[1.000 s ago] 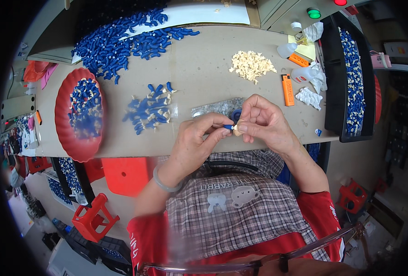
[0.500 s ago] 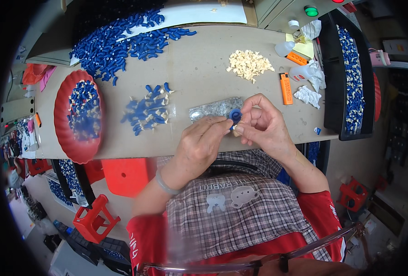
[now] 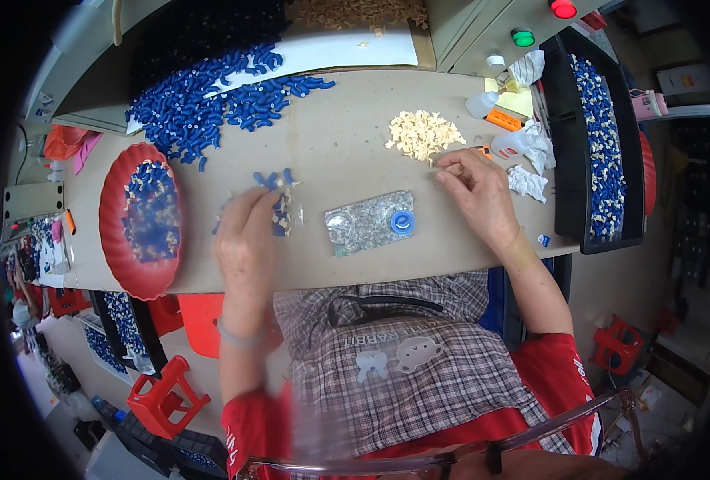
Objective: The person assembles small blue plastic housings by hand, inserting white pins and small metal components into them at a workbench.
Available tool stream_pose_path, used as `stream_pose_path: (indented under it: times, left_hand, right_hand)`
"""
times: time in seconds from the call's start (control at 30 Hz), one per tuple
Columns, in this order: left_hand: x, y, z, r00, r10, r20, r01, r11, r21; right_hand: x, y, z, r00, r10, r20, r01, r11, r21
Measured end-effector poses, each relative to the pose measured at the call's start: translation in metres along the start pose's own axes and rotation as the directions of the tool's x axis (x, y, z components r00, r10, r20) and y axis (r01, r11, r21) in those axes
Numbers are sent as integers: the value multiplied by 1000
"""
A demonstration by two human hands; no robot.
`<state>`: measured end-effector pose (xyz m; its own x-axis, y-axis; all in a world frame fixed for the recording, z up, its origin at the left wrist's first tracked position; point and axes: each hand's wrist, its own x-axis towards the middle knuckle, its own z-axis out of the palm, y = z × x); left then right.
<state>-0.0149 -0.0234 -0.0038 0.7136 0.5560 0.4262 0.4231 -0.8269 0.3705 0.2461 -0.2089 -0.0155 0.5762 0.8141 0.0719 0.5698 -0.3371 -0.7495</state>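
My left hand, slightly blurred, reaches over a small group of blue curved pieces with cream ends and hides most of it. Its fingers are stretched out and look open. At the lower right edge of a pile of small cream pieces, my right hand has its thumb and fingers bent together; what lies between the fingertips cannot be made out. Between my hands a speckled grey slab lies flat on the table, with a round blue cap-like piece on its right end.
A heap of blue curved pieces covers the back left. A red scalloped bowl of blue and cream pieces stands at left, a long black tray at right. Near it are a white bottle and crumpled tissue.
My hands have parted from above the slab: the left went left to the blue-and-cream pieces, the right up and right to the cream pile. The blue round piece on the slab is now uncovered.
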Motion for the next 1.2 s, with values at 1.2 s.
stream_pose_path:
  times: [1.2]
  left_hand:
    - [115, -5, 78, 976, 178, 128, -135, 947, -290]
  right_hand:
    - [-13, -8, -7, 869, 217, 445, -442, 745, 499]
